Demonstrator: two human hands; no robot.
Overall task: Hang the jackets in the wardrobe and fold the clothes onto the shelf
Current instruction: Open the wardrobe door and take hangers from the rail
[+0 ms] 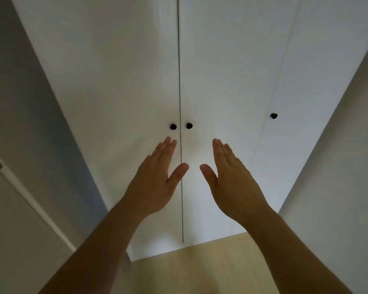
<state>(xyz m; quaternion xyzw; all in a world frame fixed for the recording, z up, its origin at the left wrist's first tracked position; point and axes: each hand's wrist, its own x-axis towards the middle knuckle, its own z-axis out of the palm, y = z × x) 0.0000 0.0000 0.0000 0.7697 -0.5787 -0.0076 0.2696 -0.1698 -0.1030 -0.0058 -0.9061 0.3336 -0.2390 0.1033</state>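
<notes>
Both hands reach toward the closed white wardrobe (136, 81), left hand (155, 177) and right hand (232, 179) with grip spread, fingers straight, holding nothing. They sit just below two black knobs (173, 126). No jackets or clothes show.

Two hands raised before closed wardrobe doors

Straight ahead, the wardrobe (200, 60), doors closed, standing on the floor (200, 262). Flanking the centre seam, a left knob (173, 126) and a middle knob (189, 125), close together; well off to the right, a third knob (273, 116). Just below the pair, the left hand (155, 181) left of the seam and the right hand (232, 183) right of it, apart. At either side, walls (19, 102).
</notes>
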